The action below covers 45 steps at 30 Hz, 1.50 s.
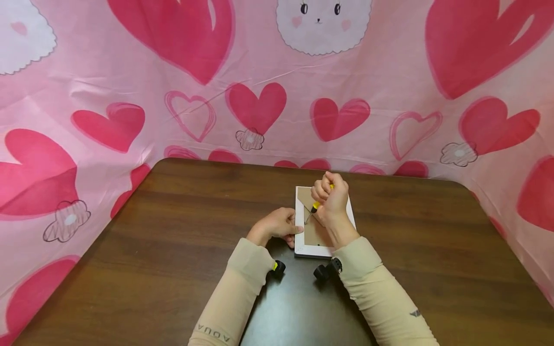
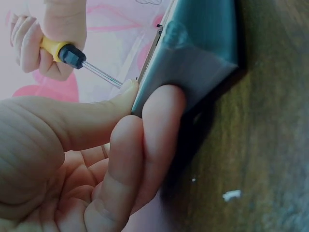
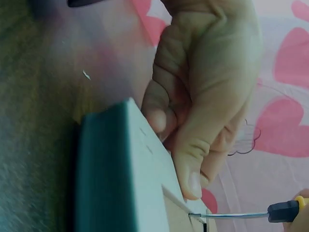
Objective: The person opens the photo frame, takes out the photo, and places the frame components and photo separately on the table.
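Note:
A white picture frame (image 1: 299, 204) lies back side up on the table, its brown backing board (image 1: 315, 236) showing. My right hand (image 1: 334, 202) grips the yellow and black handle of a screwdriver (image 1: 315, 206) above the board. The metal shaft slants down to the left, and its tip meets the inner left edge of the frame, by a small dark tab, as the right wrist view shows with the screwdriver (image 3: 282, 211). My left hand (image 1: 277, 225) pinches the frame's left side, thumb on top and fingers against the outer side (image 2: 203, 67).
The brown wooden table (image 1: 173, 216) spreads out around the frame. Small white scraps (image 2: 231, 195) lie on it near the left hand. A pink cloth with hearts (image 1: 255, 57) hangs behind and along the sides. A black camera (image 1: 322, 272) is worn at the right wrist.

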Motion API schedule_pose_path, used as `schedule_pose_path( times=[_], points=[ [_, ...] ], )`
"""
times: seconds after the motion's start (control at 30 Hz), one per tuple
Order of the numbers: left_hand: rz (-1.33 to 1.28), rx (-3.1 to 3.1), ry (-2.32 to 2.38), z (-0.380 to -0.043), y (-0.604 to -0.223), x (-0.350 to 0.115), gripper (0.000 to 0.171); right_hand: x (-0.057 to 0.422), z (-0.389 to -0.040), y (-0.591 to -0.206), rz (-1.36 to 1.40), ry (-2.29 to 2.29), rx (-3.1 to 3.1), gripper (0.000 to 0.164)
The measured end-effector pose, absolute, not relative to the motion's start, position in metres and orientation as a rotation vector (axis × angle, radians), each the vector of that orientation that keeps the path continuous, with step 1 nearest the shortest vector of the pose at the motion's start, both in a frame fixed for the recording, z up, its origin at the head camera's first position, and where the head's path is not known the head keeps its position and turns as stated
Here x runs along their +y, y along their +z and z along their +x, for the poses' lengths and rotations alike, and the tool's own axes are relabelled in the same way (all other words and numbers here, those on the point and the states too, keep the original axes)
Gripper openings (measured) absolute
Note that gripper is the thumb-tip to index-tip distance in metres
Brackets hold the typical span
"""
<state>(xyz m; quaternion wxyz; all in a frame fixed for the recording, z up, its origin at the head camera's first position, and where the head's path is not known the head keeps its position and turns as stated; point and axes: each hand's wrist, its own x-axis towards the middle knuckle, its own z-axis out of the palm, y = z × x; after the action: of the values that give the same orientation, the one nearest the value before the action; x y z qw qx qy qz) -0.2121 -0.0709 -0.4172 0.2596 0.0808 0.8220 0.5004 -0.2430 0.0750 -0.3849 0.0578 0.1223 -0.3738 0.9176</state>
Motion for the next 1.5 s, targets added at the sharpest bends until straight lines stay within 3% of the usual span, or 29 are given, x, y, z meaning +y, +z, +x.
schedule_pose_path(
  times=[1.0,1.5],
  points=[
    [0.191,2.275,1.317,-0.213,-0.416,-0.069,0.027,0.05,-0.244,-0.377,0.344,2.688,-1.263,0.051],
    [0.199,2.106,1.455,-0.218,-0.423,-0.074,0.027,0.091,-0.255,-0.384,0.251,2.993,-1.102,0.051]
  ],
)
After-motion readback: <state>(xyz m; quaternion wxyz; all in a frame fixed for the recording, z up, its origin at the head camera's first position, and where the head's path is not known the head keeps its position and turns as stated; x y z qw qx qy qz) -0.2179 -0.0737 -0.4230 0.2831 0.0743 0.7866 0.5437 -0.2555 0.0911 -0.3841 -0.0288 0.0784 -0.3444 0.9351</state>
